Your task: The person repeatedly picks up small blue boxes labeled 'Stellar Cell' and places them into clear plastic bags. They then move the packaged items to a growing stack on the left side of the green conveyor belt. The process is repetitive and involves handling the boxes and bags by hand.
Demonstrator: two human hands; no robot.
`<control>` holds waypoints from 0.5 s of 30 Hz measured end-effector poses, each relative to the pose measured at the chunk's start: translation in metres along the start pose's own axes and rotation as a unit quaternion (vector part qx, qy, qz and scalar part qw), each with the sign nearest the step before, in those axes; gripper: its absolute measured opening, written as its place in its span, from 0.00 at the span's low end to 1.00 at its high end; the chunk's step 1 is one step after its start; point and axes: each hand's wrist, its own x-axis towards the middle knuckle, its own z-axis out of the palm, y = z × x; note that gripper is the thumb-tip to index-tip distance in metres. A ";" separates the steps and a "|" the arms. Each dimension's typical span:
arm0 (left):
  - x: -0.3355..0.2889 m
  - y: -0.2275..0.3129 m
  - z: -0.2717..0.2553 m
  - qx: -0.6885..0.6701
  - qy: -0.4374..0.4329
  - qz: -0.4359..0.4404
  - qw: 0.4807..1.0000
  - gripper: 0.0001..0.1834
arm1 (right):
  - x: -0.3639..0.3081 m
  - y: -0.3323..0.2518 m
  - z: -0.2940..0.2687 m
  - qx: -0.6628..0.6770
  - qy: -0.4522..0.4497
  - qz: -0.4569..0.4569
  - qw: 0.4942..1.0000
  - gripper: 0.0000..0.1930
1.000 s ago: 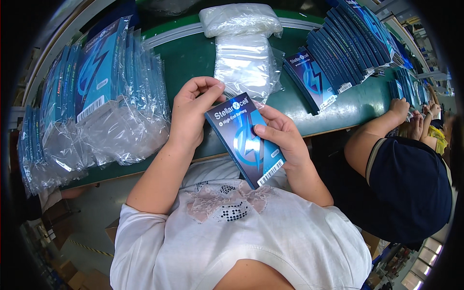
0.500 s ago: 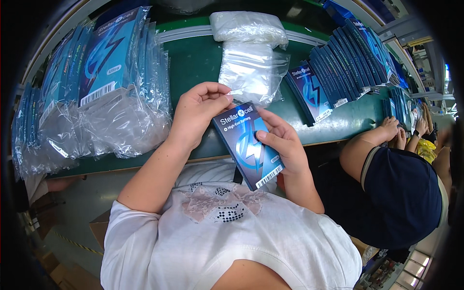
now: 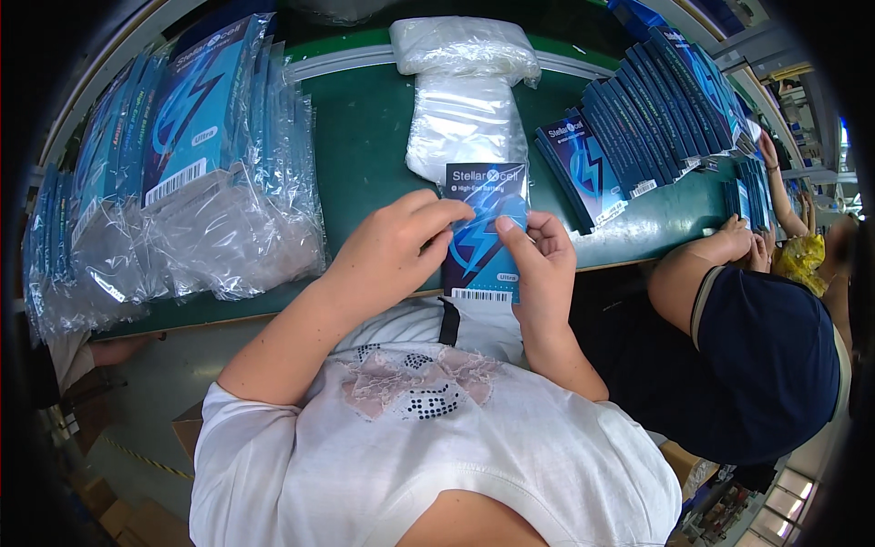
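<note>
A flat, dark blue battery box (image 3: 480, 283) stands upright in front of me, its printed face toward me. My right hand (image 3: 545, 264) grips its right edge, thumb across the front and the other fingers bent at the side and behind. My left hand (image 3: 396, 244) is at the left edge, fingers bent together and the fingertips over the box's face. Whether those fingertips pinch clear film or only press the box, I cannot make out. Just behind the box lies a stack of clear plastic bags (image 3: 460, 123), its lower end partly hidden by the box.
On the green table (image 3: 360, 118), several bagged boxes (image 3: 196, 118) stand at the left. A leaning row of unbagged boxes (image 3: 638, 118) is at the right. A folded plastic bundle (image 3: 465, 47) lies at the back. A co-worker in a dark shirt (image 3: 766, 365) works close on my right.
The battery box has turned from tilted to upright and moved slightly up. My left hand has come down from its top corner to its left side. The loose film beside the bag stack no longer shows there.
</note>
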 end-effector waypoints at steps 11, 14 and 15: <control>0.010 0.012 0.009 -0.605 0.123 -0.220 0.755 0.14 | -0.003 -0.016 0.004 -0.089 -0.110 0.028 0.990 0.23; 0.015 0.016 -0.007 -0.633 0.119 -0.246 0.724 0.15 | -0.009 -0.034 0.009 -0.161 -0.188 -0.108 0.963 0.43; 0.014 0.024 -0.007 -0.632 0.112 -0.241 0.728 0.16 | -0.003 -0.039 0.003 -0.210 -0.200 -0.154 0.944 0.48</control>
